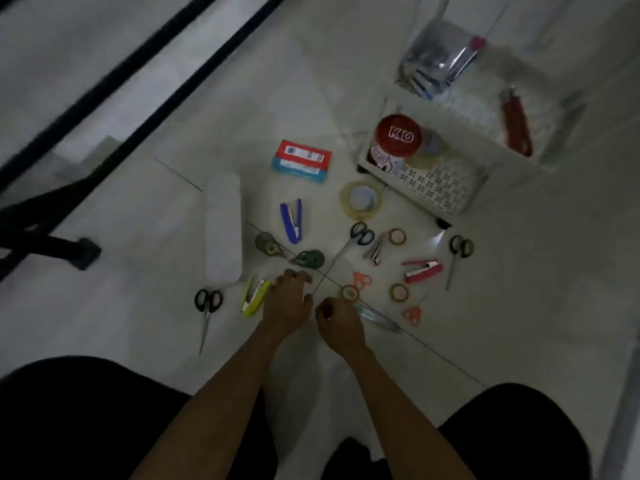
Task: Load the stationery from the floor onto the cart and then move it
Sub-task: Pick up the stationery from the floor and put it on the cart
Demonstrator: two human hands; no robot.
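Observation:
Stationery lies scattered on the white tiled floor: a red-and-blue box (301, 161), a white long case (223, 226), a blue stapler (292, 220), a large clear tape roll (360, 199), long black-handled scissors (360, 235), a yellow-green stapler (254, 296) and a red stapler (422, 270). My left hand (287, 301) rests with spread fingers by the long scissors' tip. My right hand (339, 323) is curled, and a shiny blade-like item (379, 318) sticks out from it to the right. A small tape roll (349, 292) lies just beyond its knuckles. The white perforated cart (440, 192) stands at upper right.
The cart holds a red-lidded can (398, 136), a red cutter (516, 123) and a clear pouch of pens (440, 64). More scissors (206, 306), orange scissors (362, 280) and small tape rolls (399, 292) lie around. A black stand's legs (45, 237) are at left.

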